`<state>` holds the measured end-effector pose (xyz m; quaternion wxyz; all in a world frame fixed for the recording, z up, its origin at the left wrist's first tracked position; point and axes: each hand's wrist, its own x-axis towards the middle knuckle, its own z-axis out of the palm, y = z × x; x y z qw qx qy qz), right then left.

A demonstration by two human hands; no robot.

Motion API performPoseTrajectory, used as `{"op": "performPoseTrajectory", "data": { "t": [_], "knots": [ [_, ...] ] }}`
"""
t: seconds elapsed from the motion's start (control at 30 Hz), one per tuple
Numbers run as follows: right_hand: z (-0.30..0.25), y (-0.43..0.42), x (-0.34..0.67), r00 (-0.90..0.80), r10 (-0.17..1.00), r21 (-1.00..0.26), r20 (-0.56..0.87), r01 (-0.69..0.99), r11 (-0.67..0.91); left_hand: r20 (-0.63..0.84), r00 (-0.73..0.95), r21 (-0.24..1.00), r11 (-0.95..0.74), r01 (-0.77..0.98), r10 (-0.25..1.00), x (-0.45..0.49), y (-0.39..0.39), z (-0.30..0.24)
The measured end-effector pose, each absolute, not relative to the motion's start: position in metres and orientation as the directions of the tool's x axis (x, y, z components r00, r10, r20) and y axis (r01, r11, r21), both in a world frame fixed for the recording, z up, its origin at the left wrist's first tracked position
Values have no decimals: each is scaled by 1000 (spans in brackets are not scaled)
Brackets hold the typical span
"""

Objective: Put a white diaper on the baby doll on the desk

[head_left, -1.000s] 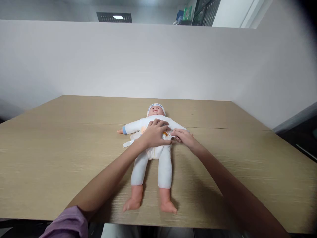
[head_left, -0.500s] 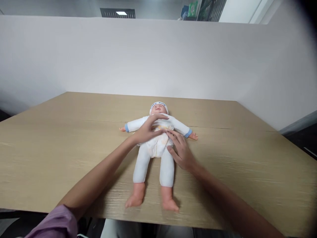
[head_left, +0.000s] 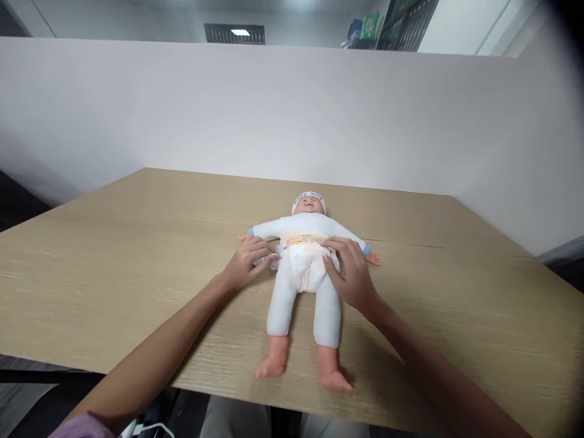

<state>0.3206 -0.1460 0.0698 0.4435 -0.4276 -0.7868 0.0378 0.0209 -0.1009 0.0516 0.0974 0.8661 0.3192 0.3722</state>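
Note:
A baby doll (head_left: 280, 298) in a white suit with blue cuffs and a lettered headband lies on its back, feet toward me. Around its hips sits a white diaper (head_left: 308, 271) with an orange and yellow printed waistband. My left hand (head_left: 250, 260) is on the left side of the doll, its fingers closed on the diaper's thin side wing near the table. On the other side, my right hand (head_left: 353, 271) rests over the diaper's front edge, thumb and index finger apart, touching it.
The doll lies on a wide wooden table (head_left: 137, 255), with its front edge close to my lap. A pale partition wall (head_left: 274, 109) stands behind the table. A white cable (head_left: 157, 427) shows below the front edge at the lower left.
My left hand has moved from above the doll's belly to the diaper's left side. My right hand has shifted toward the diaper's right side. The camera view has turned slightly left.

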Motion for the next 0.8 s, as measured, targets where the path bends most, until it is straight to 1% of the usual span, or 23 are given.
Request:
{"op": "performPoseTrajectory", "data": {
  "t": [0.07,0.13,0.27,0.37,0.47,0.53,0.6,0.7,0.8],
  "knots": [
    [82,-140,302,-281,707,-421,649,641,641,555,537,357,-764,537,636,20,-100,51],
    [93,-130,282,-328,719,-394,613,661,638,528,504,345,-715,608,683,19,-99,49],
    [105,-109,251,-333,813,-354,478,774,525,453,307,420,-504,755,837,18,-97,44],
    [105,-99,241,-320,870,-301,374,846,441,358,237,453,-389,802,903,16,-95,38],
    [101,-94,239,-305,880,-257,364,875,410,264,195,602,-319,732,945,13,-92,35],
    [98,-93,239,-295,881,-255,369,880,401,220,179,689,-282,667,959,11,-89,35],
    [97,-93,239,-281,889,-272,363,880,389,185,167,751,-249,611,968,11,-86,37],
    [98,-93,239,-261,902,-277,343,890,363,166,124,859,-205,469,978,15,-85,42],
    [101,-94,240,-284,897,-247,338,893,376,191,89,928,-209,307,978,30,-86,51]
  ]
}}
